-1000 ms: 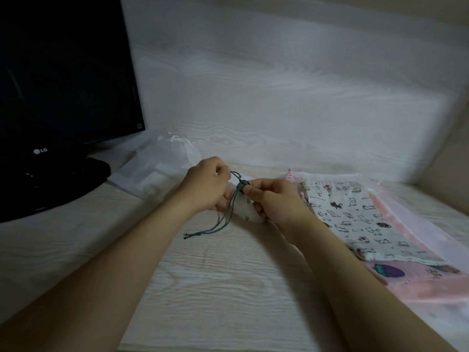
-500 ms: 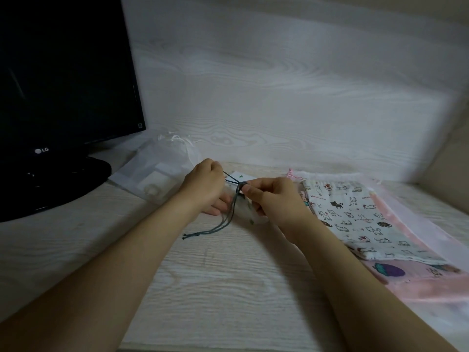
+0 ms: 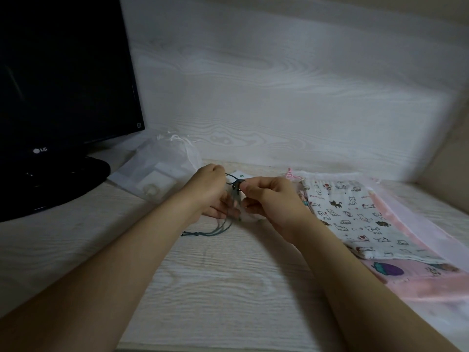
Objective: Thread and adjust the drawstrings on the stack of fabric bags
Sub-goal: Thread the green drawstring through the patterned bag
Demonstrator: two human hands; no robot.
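A small white fabric bag [image 3: 250, 216] lies on the desk between my hands, mostly hidden by them. Its dark green drawstring [image 3: 214, 232] trails down to the left onto the desk. My left hand [image 3: 206, 190] pinches the cord near the bag's mouth. My right hand [image 3: 272, 201] pinches the gathered top of the bag where the cord loops. To the right lies a stack of fabric bags, with a white cat-print bag [image 3: 355, 217] on top and pink ones [image 3: 416, 280] beneath.
A black monitor [image 3: 61, 92] on its stand fills the left. A sheer white organza bag [image 3: 157, 171] lies beside the stand. A pale wood-grain wall panel runs behind the desk [image 3: 215, 288].
My left hand has drawn the cord a little further left and up from the bag's mouth. The right hand stays at the gathered top.
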